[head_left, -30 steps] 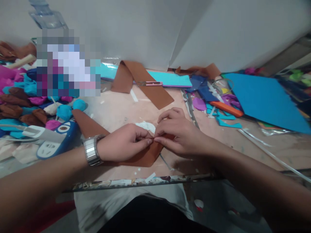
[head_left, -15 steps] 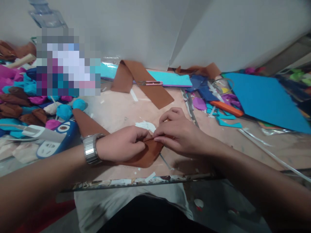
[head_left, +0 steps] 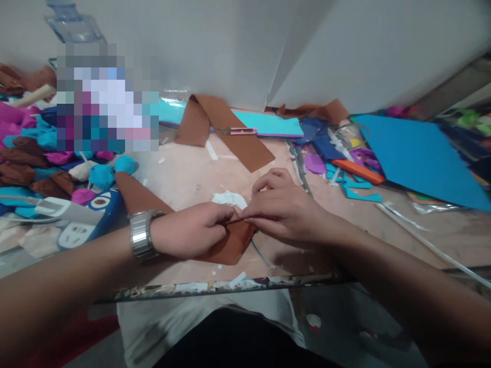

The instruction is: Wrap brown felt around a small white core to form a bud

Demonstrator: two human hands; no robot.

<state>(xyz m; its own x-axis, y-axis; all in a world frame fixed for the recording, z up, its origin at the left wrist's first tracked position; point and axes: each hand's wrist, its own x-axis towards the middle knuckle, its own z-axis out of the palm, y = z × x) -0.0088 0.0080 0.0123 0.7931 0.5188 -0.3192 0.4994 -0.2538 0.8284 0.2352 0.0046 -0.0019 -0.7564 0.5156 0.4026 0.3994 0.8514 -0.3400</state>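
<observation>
Drawn slightly back, my left hand (head_left: 190, 230) pinches the edge of one brown sheet (head_left: 237, 243) on the bench (head_left: 184, 176); my right hand (head_left: 286, 207) pinches it too, both nearly closed. Beyond, one pink snipper (head_left: 244, 131) lies on one brown strip (head_left: 253, 153).

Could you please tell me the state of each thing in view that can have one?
Left hand: pinching the near brown strip
Right hand: pinching it too
Near brown strip: held by its edge, partly covered
Far brown strip: folded over, lying down
Pink-handled snips: lying on the far brown strip; blades too blurred to judge
Watch: worn on the left wrist
Blue sheet: unfolded
</observation>
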